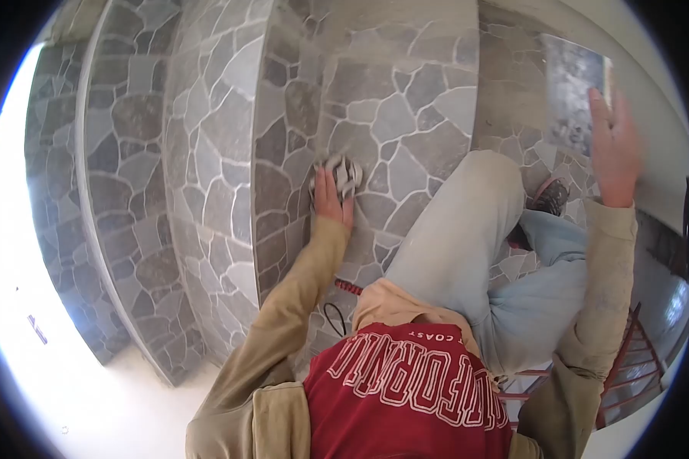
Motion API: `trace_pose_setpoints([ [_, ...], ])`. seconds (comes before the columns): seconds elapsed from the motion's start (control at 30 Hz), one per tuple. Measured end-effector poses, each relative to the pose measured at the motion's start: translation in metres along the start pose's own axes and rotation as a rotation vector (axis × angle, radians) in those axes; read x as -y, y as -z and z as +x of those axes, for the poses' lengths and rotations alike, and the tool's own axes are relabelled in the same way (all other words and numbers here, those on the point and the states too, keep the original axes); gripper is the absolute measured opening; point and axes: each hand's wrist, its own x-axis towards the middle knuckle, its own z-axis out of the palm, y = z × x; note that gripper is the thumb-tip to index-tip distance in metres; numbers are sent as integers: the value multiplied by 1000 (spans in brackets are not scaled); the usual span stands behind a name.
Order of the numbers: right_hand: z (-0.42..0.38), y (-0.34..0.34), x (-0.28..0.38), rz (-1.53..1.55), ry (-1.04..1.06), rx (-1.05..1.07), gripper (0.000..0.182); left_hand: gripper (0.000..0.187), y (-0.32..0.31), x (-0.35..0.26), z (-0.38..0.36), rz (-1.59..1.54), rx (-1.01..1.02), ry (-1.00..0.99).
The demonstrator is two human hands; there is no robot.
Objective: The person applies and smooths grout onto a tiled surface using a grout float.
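My left hand (pixel 329 200) presses a crumpled grey-and-white cloth (pixel 347 174) against the stone-pattern tiles (pixel 386 118), close to the corner where the step meets its riser. The fingers are bent over the cloth and hide part of it. Off to the right, my right hand (pixel 620 149) grips a flat rectangular plate (pixel 570 92) by its edge. Grey and white smears cover the plate's face, and it is held up over the lower tiled step. Pale joint lines run between the grey stones around the cloth.
More tiled steps (pixel 214 122) rise on the left, with bright light beyond. My bent knee (pixel 490 176) and a dark shoe (pixel 551 195) are between my hands. A black cord loop (pixel 334 317) lies beside my waist. A red metal frame (pixel 631 356) stands at the lower right.
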Motion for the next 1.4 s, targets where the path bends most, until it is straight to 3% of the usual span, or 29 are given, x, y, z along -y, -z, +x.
trace_pose_setpoints([
  [0.13, 1, -20, 13, 117, 217, -114, 47, 72, -24, -16, 183, 86, -76, -66],
  [0.2, 4, -26, 37, 182, 143, -49, 39, 71, -39, 0, 251, 82, -93, -92],
  [0.23, 7, -24, 46, 252, 80, 16, 32, 71, -61, 34, 278, 274, -30, -144],
  [0.3, 4, -24, 51, 276, 98, 11, 30, 71, -43, 18, 269, 245, 54, -167],
  [0.33, 0, -24, 52, 308, 90, 32, 28, 70, -6, -14, 211, 31, 92, -144],
  [0.37, -4, -18, 50, 317, 85, 24, 28, 70, 11, -28, 162, 7, 158, -54],
  [0.43, -16, -2, 41, 261, 132, -1, 27, 76, 20, -6, 41, 20, 164, -177],
  [0.5, -23, 8, 23, 252, 142, -72, 27, 74, 27, 9, -83, 23, 200, -73],
  [0.53, -26, 13, 17, 244, 187, -131, 27, 73, 27, 13, -115, 9, 175, -60],
  [0.6, -31, 23, 16, 212, 91, -19, 27, 73, 26, 1, -130, -7, 155, -17],
  [0.67, -31, 22, 18, 190, 3, 59, 27, 66, 16, -13, -69, 23, 117, 106],
  [0.73, -34, 18, 21, 254, 89, 18, 27, 67, -1, -29, 37, 63, -42, -38],
  [0.77, -33, 17, 18, 244, 85, 10, 27, 64, -3, -37, 99, 55, -14, -41],
  [0.8, -29, 12, 17, 268, 138, 6, 26, 62, -6, -37, 165, 56, -88, -170],
  [0.83, -26, 4, 17, 294, 193, -1, 26, 57, 12, -67, 227, -178, 19, 165],
  [0.87, -24, -4, 16, 286, 258, -69, 25, 52, 31, -80, 293, -147, 50, 358],
  [0.9, -24, -5, 16, 274, 271, -72, 25, 45, 32, -73, 336, -148, -164, 117],
  [0.97, -20, -5, 20, 280, 154, 22, 25, 41, 90, -156, 334, -275, -209, 98],
  [1.0, -20, -3, 21, 284, 161, 20, 25, 41, 92, -159, 316, -272, -217, 98],
  [1.07, -20, 0, 20, 325, 150, 14, 26, 36, 92, -149, 266, -153, -226, -234],
  [1.1, -22, 2, 19, 338, 153, 13, 26, 35, 78, -125, 235, -244, -234, -461],
  [1.13, -23, 4, 17, 301, 157, -12, 25, 41, 65, -119, 189, -851, 68, -56],
  [1.17, -24, 7, 16, 263, 163, -38, 25, 49, 53, -114, 143, -1456, 77, 491],
  [1.23, -29, 13, 16, 292, 163, -19, 24, 66, 19, -67, 34, -1477, 211, 749],
  [1.3, -32, 18, 24, 314, 181, 17, 24, 75, 28, -24, -70, 242, 513, -247],
  [1.4, -35, 16, 38, 293, 110, 179, 23, 80, 15, -41, -32, 38, 349, -271],
])
